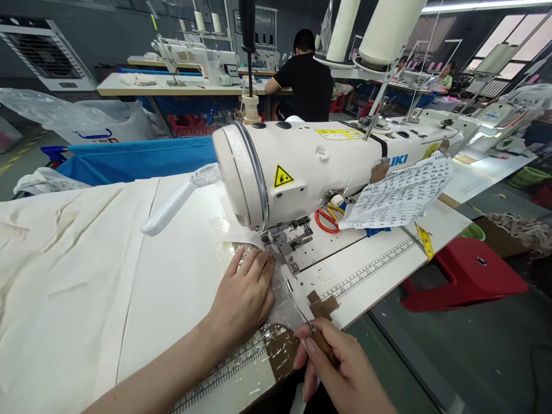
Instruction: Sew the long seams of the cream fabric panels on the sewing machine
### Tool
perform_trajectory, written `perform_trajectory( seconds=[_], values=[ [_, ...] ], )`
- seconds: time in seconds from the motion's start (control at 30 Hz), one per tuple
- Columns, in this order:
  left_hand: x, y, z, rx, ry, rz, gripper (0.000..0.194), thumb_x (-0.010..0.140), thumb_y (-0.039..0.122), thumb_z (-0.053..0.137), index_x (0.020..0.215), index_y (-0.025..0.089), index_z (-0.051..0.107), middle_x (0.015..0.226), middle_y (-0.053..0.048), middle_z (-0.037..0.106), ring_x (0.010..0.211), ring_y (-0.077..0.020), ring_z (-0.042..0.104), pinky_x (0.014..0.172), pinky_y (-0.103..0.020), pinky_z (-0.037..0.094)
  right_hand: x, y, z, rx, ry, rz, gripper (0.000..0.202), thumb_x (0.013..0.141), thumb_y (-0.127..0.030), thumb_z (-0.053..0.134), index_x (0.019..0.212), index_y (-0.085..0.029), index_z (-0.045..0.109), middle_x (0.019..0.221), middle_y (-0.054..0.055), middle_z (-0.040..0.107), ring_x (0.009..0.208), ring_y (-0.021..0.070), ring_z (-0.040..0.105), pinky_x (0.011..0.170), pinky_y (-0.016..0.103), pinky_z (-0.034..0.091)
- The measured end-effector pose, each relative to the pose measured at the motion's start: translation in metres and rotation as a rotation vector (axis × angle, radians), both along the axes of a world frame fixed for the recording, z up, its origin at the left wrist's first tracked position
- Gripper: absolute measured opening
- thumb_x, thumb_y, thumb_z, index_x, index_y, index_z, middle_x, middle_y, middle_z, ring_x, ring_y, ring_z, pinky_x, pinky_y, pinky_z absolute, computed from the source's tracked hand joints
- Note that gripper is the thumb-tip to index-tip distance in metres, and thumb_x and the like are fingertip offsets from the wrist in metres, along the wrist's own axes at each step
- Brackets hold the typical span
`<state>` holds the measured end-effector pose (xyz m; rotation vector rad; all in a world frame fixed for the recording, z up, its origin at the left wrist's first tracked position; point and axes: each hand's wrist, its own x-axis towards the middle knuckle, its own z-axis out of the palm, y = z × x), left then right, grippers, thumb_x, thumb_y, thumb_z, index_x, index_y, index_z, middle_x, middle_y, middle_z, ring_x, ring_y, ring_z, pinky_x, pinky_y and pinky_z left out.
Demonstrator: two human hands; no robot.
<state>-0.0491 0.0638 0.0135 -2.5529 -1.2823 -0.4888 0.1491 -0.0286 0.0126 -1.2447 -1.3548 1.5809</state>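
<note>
My left hand [248, 287] lies with its fingers flat on a pale, thin piece of material [282, 305], just in front of the sewing machine's presser foot and needle area. Nothing shows in its grasp. Near the table's front edge, my right hand [340, 362] is closed around the wooden handle of an awl [323, 345], whose thin metal shaft slants up and left across the material toward the needle area. The white sewing machine [297, 172] stands beyond both hands. Exactly where the awl's tip ends is hard to make out.
White cloth [52, 276] covers the table's left side, with a plastic-wrapped white object [170, 207] lying near it. Handwritten paper [397, 192] hangs on the machine, above orange-handled scissors [325, 221]. A red stool [470, 276] stands at right; another person [308, 80] sits ahead.
</note>
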Motion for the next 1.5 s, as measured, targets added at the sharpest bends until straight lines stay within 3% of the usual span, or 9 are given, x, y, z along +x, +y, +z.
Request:
perform_trajectory(
  seconds=[0.33,0.5,0.57,0.7,0.83,0.97,1.17,1.3,1.5],
  values=[
    [-0.003,0.008,-0.004,-0.056,-0.073,-0.008,0.039,0.091,0.016,0.038,0.123,0.003,0.057,0.12,-0.018,0.056,0.109,-0.0296,0.053,0.1,-0.049,0.047,0.007,-0.001,0.012,0.14,-0.048,0.094,0.029,0.105,-0.04,0.04,0.115,-0.02,0.06,0.081,0.004,0.068,0.066,0.0151,0.067,0.061,0.023,0.051],
    [-0.006,0.018,-0.006,-0.086,-0.107,-0.028,0.035,0.093,0.011,0.035,0.119,0.004,0.057,0.114,-0.018,0.055,0.102,-0.0271,0.053,0.084,-0.04,0.057,0.014,0.003,0.039,0.515,-0.218,0.199,0.027,0.099,-0.028,0.05,0.122,-0.031,0.064,0.091,0.005,0.07,0.064,0.0146,0.064,0.061,0.024,0.052],
    [-0.006,0.023,-0.001,-0.11,-0.019,0.002,0.033,0.092,0.005,0.032,0.109,0.007,0.06,0.104,-0.016,0.058,0.093,-0.0264,0.054,0.071,-0.037,0.057,0.01,0.008,0.053,0.621,-0.179,0.227,0.027,0.098,-0.031,0.052,0.121,-0.033,0.066,0.082,0.003,0.07,0.06,0.0157,0.061,0.056,0.025,0.051],
    [-0.006,0.032,0.008,-0.138,0.111,0.043,0.034,0.089,-0.002,0.029,0.092,0.013,0.06,0.091,-0.013,0.059,0.082,-0.0251,0.053,0.058,-0.033,0.053,-0.001,0.012,0.067,0.564,-0.109,0.234,0.027,0.102,-0.038,0.048,0.119,-0.032,0.068,0.067,-0.001,0.065,0.053,0.0141,0.057,0.051,0.022,0.048],
    [-0.015,0.037,0.002,-0.096,-0.048,-0.02,0.033,0.083,-0.003,0.039,0.099,0.016,0.06,0.099,-0.011,0.063,0.089,-0.024,0.057,0.067,-0.033,0.055,-0.004,0.016,0.056,0.587,-0.173,0.378,0.026,0.101,-0.03,0.049,0.121,-0.025,0.064,0.083,0.001,0.072,0.067,0.0149,0.066,0.06,0.021,0.051],
    [-0.026,0.041,-0.005,-0.13,-0.297,-0.068,0.024,0.083,0.009,0.048,0.1,0.018,0.061,0.105,-0.008,0.065,0.096,-0.0225,0.061,0.067,-0.03,0.053,-0.001,0.025,0.033,0.656,-0.529,0.216,0.03,0.098,-0.017,0.035,0.117,-0.016,0.058,0.093,0.009,0.073,0.076,0.0223,0.069,0.065,0.031,0.051],
    [-0.029,0.048,0.0,-0.274,-0.472,-0.093,0.018,0.092,0.029,0.053,0.091,0.019,0.068,0.095,-0.007,0.069,0.093,-0.0204,0.065,0.078,-0.032,0.055,-0.004,0.05,0.006,0.652,-0.79,-0.029,0.03,0.102,-0.023,0.031,0.123,-0.011,0.047,0.087,0.01,0.071,0.063,0.022,0.064,0.054,0.031,0.041],
    [-0.031,0.05,0.001,-0.321,-0.496,-0.066,0.022,0.091,0.033,0.053,0.091,0.02,0.071,0.093,-0.007,0.07,0.091,-0.0205,0.067,0.076,-0.032,0.056,-0.012,0.062,0.001,0.713,-0.848,-0.02,0.03,0.1,-0.017,0.033,0.124,-0.013,0.051,0.094,0.009,0.071,0.071,0.0227,0.067,0.054,0.031,0.041],
    [-0.032,0.051,0.0,-0.322,-0.5,-0.044,0.025,0.091,0.034,0.052,0.09,0.021,0.072,0.091,-0.006,0.07,0.088,-0.02,0.068,0.073,-0.031,0.056,-0.021,0.072,0.0,0.767,-0.837,0.005,0.026,0.099,-0.018,0.036,0.116,-0.016,0.056,0.086,0.005,0.068,0.07,0.0203,0.064,0.055,0.031,0.041]
  ],
)
